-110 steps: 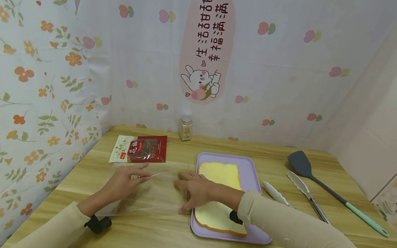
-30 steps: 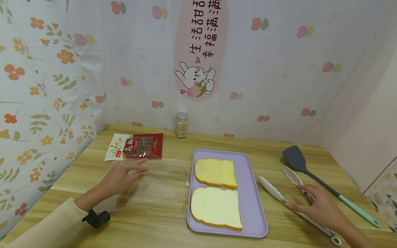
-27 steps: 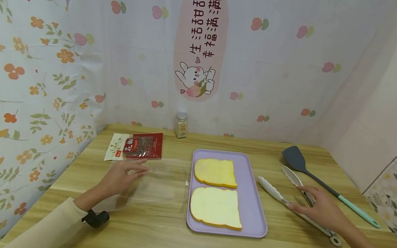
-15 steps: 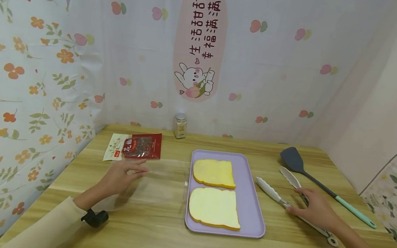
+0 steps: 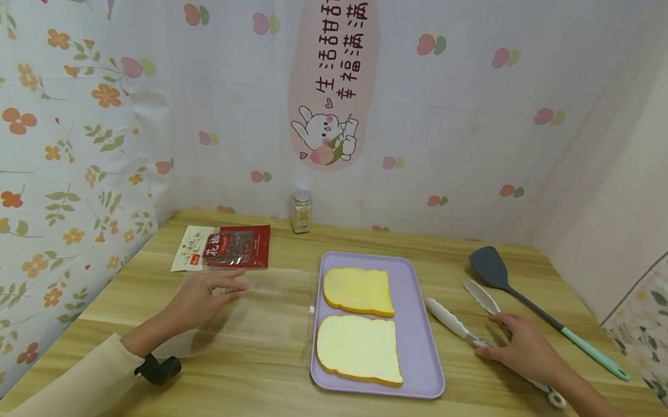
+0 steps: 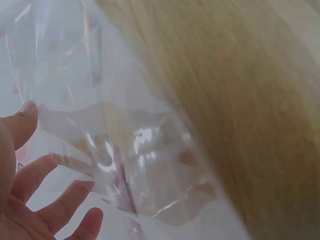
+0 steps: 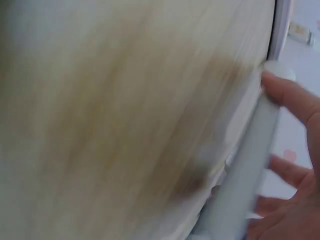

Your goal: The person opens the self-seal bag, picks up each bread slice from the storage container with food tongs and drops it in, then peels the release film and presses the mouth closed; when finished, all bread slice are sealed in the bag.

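On the left, a clear plastic bag (image 5: pixel 278 317) lies flat on the wooden table. My left hand (image 5: pixel 195 302) rests at its left end. In the left wrist view, the thumb and loosely spread fingers touch the raised film of the bag (image 6: pixel 145 170). On the right, my right hand (image 5: pixel 531 352) grips a pair of metal tongs with white scalloped tips (image 5: pixel 446 317), thumb on one arm and fingers at the other. The tongs' arms stand spread. The right wrist view has the thumb against one tong arm (image 7: pixel 250 155).
A lilac tray (image 5: pixel 415 371) between the hands bears two bread slices (image 5: pixel 359 348). Behind the bag lies a red spice packet (image 5: pixel 238 246), with a seasoning jar (image 5: pixel 300 213) at the back. Right of the tongs is a dark spatula with a mint handle (image 5: pixel 541 312).
Since the oldest frame, my right hand has moved from the bag's right end, over the tray, to the tongs on the right. My left hand stays at the bag. The view shifts slightly.
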A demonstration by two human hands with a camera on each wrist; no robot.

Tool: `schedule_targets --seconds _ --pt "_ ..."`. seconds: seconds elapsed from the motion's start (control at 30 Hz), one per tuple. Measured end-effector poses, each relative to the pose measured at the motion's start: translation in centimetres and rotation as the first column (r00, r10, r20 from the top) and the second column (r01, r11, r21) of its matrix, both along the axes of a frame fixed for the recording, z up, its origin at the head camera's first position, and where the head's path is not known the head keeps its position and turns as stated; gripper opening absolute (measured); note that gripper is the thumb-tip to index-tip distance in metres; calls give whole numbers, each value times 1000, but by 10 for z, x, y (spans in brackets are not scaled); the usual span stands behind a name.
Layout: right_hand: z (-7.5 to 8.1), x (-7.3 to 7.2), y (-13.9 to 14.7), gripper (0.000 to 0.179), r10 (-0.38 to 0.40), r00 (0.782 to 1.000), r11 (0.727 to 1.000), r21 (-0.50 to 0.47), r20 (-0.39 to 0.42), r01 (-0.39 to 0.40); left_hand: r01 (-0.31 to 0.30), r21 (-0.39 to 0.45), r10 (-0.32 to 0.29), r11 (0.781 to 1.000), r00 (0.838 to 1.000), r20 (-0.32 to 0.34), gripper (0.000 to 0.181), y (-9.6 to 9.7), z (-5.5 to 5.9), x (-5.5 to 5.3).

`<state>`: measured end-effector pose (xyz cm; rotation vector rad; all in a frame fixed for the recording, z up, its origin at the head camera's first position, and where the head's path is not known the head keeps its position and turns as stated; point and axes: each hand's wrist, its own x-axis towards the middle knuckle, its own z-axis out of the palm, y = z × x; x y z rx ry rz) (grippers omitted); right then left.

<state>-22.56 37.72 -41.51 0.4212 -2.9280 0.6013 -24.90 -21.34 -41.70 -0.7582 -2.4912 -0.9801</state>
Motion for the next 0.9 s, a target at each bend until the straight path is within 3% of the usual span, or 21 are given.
schedule_targets --seconds 0.2,0.37,0.6,0.73,0.9 --pt "7 2 6 88 3 1000 998 -56 3 -2 1 8 -1 1000 1000 24 18 1 -1 2" --pt "22 5 3 88 28 1000 998 -48 -5 -28 5 12 -5 1000 1000 -3 17 2 0 1" --pt "38 6 -15 89 200 979 978 -50 -27 -201 -4 6 4 1000 1000 3 17 0 -1 2" --pt "37 8 -25 90 297 954 954 -30 -52 -298 -9 11 9 1000 1000 18 17 -2 -3 2" --pt "31 12 -33 91 339 941 941 -18 8 -339 11 9 -11 1000 1000 -6 18 -2 -3 -1"
